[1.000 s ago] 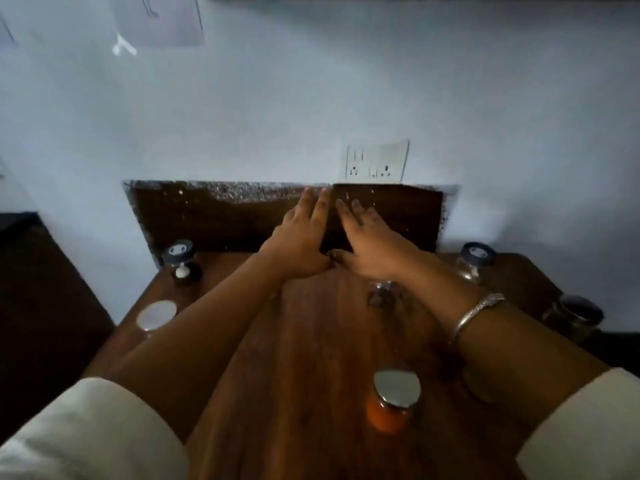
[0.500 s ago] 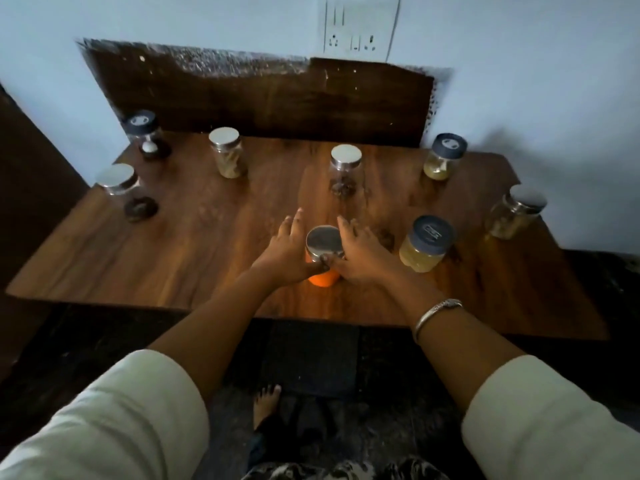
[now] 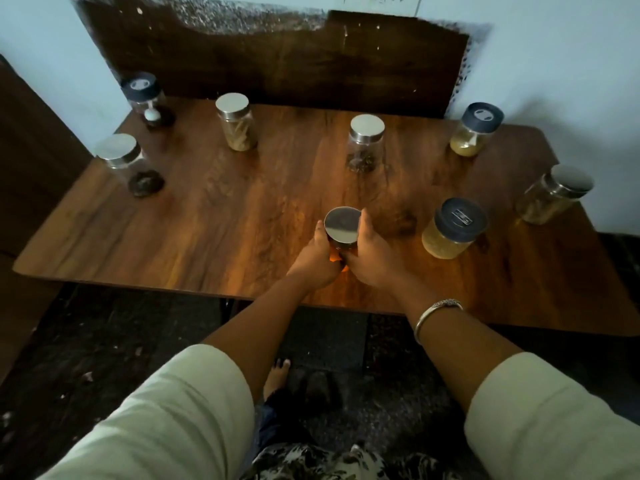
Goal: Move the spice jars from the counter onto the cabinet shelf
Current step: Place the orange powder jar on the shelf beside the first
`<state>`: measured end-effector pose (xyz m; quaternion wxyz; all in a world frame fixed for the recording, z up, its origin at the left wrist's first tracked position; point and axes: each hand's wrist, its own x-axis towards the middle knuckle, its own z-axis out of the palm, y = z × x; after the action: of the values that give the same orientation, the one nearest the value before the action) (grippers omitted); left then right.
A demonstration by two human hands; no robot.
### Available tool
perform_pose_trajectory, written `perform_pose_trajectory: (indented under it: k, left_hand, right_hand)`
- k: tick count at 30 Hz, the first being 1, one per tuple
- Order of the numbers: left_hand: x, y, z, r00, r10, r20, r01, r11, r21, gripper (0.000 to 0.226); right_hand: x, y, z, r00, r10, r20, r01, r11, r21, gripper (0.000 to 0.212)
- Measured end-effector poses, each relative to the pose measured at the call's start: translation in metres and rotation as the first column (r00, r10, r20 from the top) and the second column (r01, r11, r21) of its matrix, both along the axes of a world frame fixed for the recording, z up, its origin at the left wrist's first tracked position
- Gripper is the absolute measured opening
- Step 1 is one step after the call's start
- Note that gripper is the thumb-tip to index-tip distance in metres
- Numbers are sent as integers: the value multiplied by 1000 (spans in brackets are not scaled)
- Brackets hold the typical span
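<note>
As I watch centre frame, my left grip and right grip both curl round the steel-lidded orange jar. A dark-lidded jar stands right of it on the counter.

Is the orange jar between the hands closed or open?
Closed: a round silver lid covers the top of the orange jar, gripped by the left hand and the right hand.
</note>
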<state>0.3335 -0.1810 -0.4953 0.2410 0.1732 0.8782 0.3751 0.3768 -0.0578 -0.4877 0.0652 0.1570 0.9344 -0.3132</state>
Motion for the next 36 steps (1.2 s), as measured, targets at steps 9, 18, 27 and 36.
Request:
perform_pose_trajectory:
  k: [9, 18, 27, 36]
  left_hand:
    - [-26, -9, 10, 992, -12, -129, 25, 995, 100, 109]
    - [-83, -25, 93, 870, 133, -474, 124, 873, 472, 109]
    - [-148, -34, 166, 801, 206, -562, 188, 804, 564, 112]
    - [-166, -26, 210, 954, 54, -296, 199, 623, 757, 94]
  right_hand:
    - [-23, 6, 11, 972, -184, -149, 180, 983, -36, 80]
    - [-76, -19, 109, 807, -380, -452, 194, 894, -404, 80]
    - [-132, -55, 188, 611, -489, -622, 42, 805, -591, 67]
    - [-149, -39, 215, 760, -312, -570, -269, 648, -712, 75]
